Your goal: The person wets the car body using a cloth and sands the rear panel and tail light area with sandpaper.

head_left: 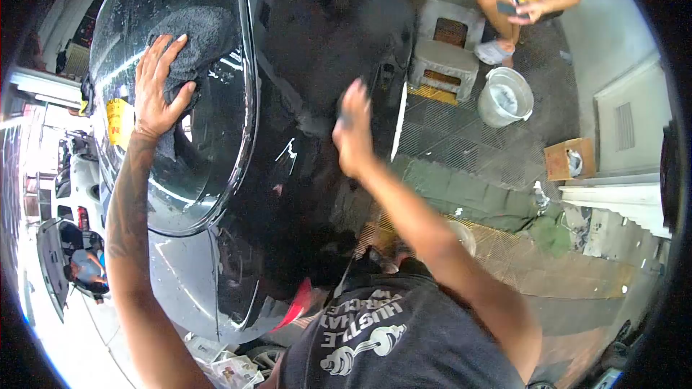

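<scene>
My left hand (160, 90) presses a dark grey cloth (205, 39) against the wet car window (209, 173), fingers spread over the cloth's left side. A yellow sticker (117, 122) is on the glass just left of my wrist. Over the glossy black car panel (288, 194), my right hand (353, 126) is blurred by motion. Its fingers look drawn together around something small and dark that I cannot make out. Streaks and reflections show on the panel.
A seated person (540, 0) at the top right holds a dark object. Nearby are a grey step stool (443, 65), a white bucket (504, 97) and a cardboard box (569, 160). A green mat (468, 191) lies on the floor. Another person (88, 268) is by an open vehicle.
</scene>
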`<state>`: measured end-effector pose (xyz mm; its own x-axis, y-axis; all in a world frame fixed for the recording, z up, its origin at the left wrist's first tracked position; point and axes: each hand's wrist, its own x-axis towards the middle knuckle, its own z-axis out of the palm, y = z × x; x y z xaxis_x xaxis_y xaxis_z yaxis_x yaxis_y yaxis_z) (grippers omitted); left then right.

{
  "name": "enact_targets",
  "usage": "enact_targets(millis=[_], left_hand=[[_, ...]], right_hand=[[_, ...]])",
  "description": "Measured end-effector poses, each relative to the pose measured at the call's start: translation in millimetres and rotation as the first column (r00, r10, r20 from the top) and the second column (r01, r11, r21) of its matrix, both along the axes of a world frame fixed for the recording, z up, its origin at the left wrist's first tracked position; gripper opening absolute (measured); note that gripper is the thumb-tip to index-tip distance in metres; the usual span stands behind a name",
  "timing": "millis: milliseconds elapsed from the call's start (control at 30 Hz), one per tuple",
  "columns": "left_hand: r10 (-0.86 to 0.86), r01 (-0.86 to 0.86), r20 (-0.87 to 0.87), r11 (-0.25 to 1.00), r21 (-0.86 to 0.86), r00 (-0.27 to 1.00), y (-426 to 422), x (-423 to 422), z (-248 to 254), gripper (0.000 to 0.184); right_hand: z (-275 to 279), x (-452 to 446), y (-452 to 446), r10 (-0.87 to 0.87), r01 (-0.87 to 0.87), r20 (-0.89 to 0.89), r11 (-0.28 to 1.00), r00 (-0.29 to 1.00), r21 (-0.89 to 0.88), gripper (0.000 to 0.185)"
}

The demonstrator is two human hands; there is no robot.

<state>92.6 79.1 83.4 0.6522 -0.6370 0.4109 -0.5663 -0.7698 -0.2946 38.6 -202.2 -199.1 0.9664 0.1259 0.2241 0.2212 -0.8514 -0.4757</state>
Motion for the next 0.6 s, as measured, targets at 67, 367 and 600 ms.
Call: enact_targets(millis=[67,367,600], left_hand=[[0.0,0.0,0.005,1.0,0.015,1.0,2.7,0.5,-0.2,0.073],[0.068,-0.068,0.015,0.998,-0.003,0.998,-60.8,-55.1,-39.1,0.072],[-0.167,0.165,0.049,0.985,0.054,0.985,-113.9,-68.8,-65.4,0.052]], right_hand=[[-23.7,69.0,-23.6,-0.081,-0.022,0.129,0.761,0.988,0.648,0.071],[-16.5,-145.9,50.7,0.182,-0.223,0.132,0.704,0.974,0.675,0.085],[-14.2,5.0,4.5,-0.136,0.026,0.112,0.74,0.984,0.672,0.067]])
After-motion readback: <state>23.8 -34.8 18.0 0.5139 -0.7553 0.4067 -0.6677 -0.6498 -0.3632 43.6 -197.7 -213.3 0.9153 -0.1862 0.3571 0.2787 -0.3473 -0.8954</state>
